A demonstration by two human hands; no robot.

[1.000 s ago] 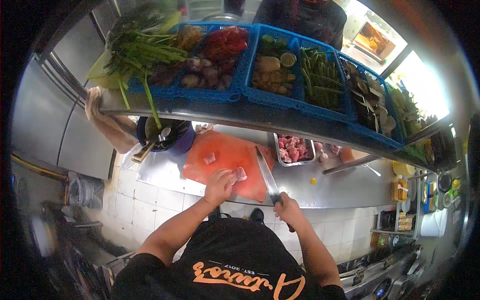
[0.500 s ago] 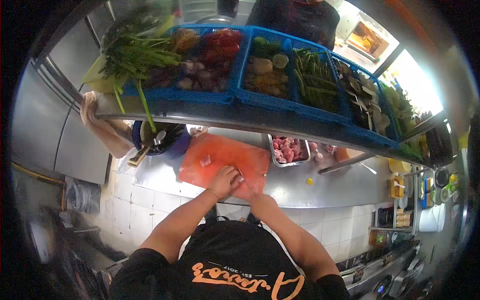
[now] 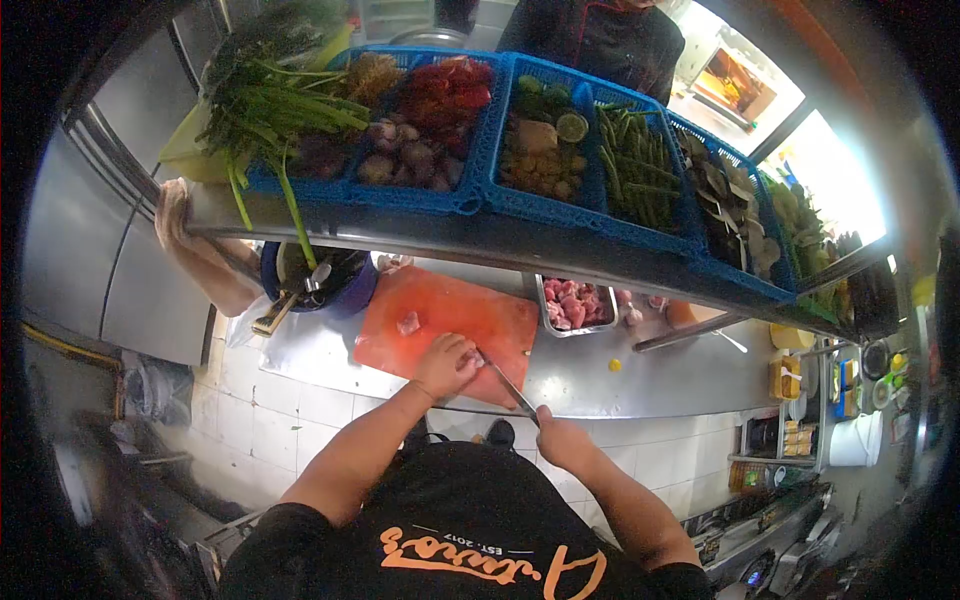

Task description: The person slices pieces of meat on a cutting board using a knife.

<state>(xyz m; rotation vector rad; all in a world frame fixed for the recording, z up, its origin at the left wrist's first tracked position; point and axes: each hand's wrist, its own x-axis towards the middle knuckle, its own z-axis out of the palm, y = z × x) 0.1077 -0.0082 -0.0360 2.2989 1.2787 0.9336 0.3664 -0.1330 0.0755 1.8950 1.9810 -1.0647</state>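
Meat is pinned on the red board by the left hand, fingers curled, apparently for steadiness against the knife, which is gripped by closed fingers of the right hand.

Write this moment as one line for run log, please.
left grip: over orange board, contents unclear; right grip: closed on knife; knife: far end beside left grip; meat piece: loose on board; metal tray: raw meat
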